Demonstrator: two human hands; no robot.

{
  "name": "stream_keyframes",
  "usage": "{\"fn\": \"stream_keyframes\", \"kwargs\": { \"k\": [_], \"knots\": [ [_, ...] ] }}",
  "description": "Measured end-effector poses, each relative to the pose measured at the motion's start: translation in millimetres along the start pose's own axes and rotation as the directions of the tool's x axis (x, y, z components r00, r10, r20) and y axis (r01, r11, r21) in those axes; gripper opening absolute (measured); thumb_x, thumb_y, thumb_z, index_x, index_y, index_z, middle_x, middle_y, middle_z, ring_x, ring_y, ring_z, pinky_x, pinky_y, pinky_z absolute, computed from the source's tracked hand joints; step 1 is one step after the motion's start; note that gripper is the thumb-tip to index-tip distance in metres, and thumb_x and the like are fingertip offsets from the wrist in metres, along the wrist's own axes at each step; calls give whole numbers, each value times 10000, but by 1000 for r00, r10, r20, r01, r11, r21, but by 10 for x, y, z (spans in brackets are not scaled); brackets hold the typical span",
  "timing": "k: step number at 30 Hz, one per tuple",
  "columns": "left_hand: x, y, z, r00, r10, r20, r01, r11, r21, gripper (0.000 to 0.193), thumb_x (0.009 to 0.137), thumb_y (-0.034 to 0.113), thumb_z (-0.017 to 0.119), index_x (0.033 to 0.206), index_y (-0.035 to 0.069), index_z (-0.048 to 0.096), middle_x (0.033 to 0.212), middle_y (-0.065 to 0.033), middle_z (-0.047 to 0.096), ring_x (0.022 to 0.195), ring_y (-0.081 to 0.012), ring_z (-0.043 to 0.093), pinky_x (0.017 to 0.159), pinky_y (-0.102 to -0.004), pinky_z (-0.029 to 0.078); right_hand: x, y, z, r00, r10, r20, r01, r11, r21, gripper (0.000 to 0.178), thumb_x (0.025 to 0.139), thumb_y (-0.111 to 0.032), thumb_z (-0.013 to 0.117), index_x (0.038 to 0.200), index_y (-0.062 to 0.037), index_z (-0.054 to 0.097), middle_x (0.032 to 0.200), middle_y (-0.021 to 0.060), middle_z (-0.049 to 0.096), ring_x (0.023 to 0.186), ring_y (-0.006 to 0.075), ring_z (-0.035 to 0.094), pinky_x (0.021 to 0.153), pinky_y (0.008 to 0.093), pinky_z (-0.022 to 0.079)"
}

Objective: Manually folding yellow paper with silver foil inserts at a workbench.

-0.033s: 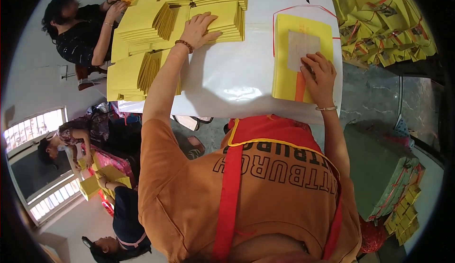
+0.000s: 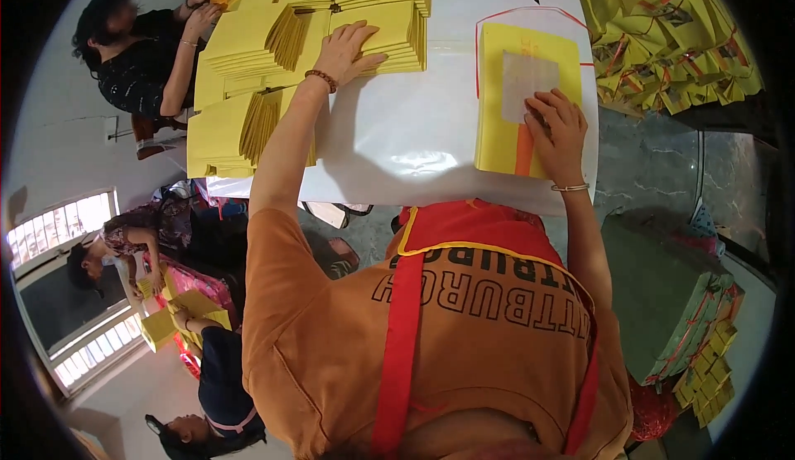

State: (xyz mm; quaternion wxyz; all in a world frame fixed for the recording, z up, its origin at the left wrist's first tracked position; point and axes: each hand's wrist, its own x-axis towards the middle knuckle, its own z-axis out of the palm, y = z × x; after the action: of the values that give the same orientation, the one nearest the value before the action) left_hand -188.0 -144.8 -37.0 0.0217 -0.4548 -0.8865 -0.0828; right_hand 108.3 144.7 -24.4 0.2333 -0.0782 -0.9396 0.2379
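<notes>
My left hand (image 2: pixel 346 52) lies palm down with fingers apart on a stack of folded yellow paper (image 2: pixel 383 34) at the left of the table. A beaded bracelet circles that wrist. At the right, my right hand (image 2: pixel 558 129) rests on a flat yellow paper bundle (image 2: pixel 490 129), its fingers loosely bent and thumb apart. The fingertips touch the edge of a pale rectangular sheet (image 2: pixel 525 79) on top of the bundle. An orange strip (image 2: pixel 524 152) runs down from this sheet toward me. Red string (image 2: pixel 478 58) lies along the bundle's far and left sides.
More folded yellow stacks (image 2: pixel 240 46) cover the left of the white table (image 2: pixel 397 120). A person in black (image 2: pixel 145 54) works beyond them; two others are at lower left. Tied yellow bundles (image 2: pixel 654 38) are piled at far right. A large green package (image 2: pixel 650 294) stands at right.
</notes>
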Motion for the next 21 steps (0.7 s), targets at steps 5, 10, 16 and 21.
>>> {"fn": "stream_keyframes", "kwargs": {
  "k": [5,10,16,21],
  "knots": [
    [15,-44,65,989,100,-106,-93,993,72,514,869,486,513,1252,143,499,1285,-92,488,1174,-289,433,952,-444,358,-17,-2,13,1000,9,-14,-9,1000,7,241,823,-209,627,1060,-167,633,1153,-4,572,1193,223,464,1025,437,252],
    [52,56,36,987,62,-149,-58,998,28,348,883,241,560,1184,72,525,1039,-126,611,952,-311,545,833,-391,442,-27,32,24,1000,16,-25,-15,999,31,234,829,-214,621,1058,-166,632,1158,-8,572,1194,217,463,1030,436,246],
    [31,160,-1,982,116,-152,-100,989,112,321,868,238,581,1131,59,537,1013,-128,610,929,-310,544,825,-384,445,-32,41,29,1000,13,-28,-12,1000,28,232,832,-221,615,1058,-173,631,1162,-14,571,1195,210,462,1032,434,242],
    [-33,183,20,979,110,-174,-89,988,124,442,848,328,599,1204,86,499,1119,-110,569,1009,-298,518,852,-405,426,-25,37,20,1000,16,-21,-15,1000,17,230,830,-225,618,1055,-180,631,1163,-19,571,1199,199,461,1032,433,242]
  ]
}}
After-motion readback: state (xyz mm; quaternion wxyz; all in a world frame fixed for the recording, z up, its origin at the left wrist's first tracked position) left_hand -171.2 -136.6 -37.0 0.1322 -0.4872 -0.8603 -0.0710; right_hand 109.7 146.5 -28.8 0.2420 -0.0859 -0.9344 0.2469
